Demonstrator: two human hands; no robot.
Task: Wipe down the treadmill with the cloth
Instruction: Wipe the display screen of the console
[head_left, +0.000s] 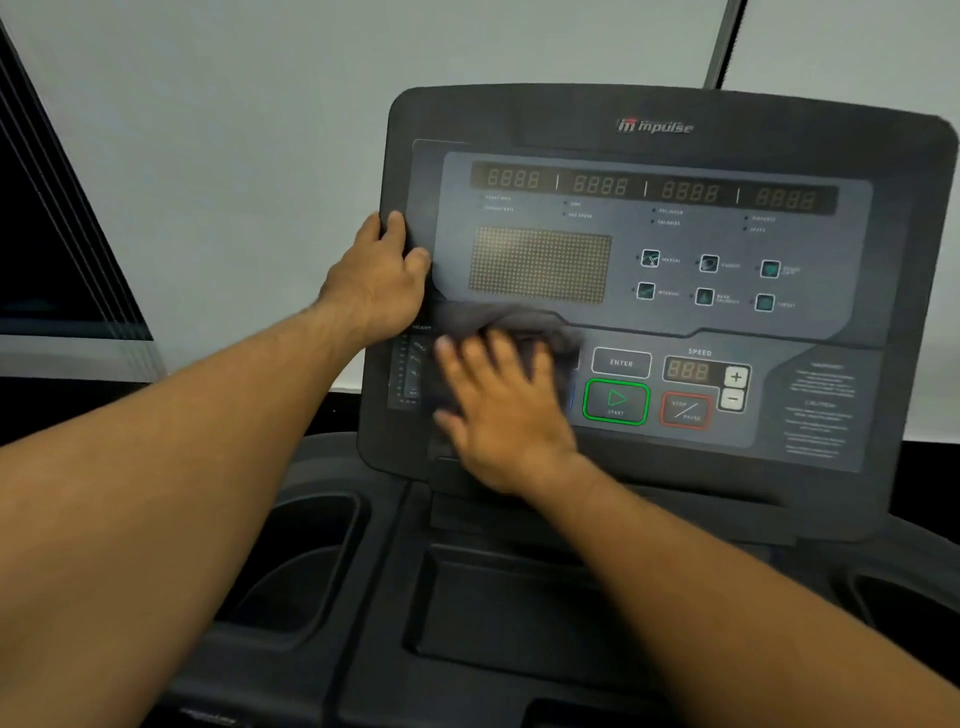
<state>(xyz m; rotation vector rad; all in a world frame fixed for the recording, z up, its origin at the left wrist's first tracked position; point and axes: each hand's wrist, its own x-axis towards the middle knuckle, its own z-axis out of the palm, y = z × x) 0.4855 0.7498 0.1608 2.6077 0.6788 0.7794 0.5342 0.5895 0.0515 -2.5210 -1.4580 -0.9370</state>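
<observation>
The treadmill's dark console fills the upper right, with number displays, a dot-matrix screen and buttons. My left hand grips the console's left edge, thumb on the front face. My right hand lies flat with spread fingers on a dark grey cloth, pressing it against the lower left of the panel, just left of the ENTER button and the green START button. The cloth is blurred and mostly under my hand.
Below the console is a dark tray, with cup holders at the left and right. A red STOP/PAUSE button and speed plus and minus keys sit to the right. A pale wall stands behind.
</observation>
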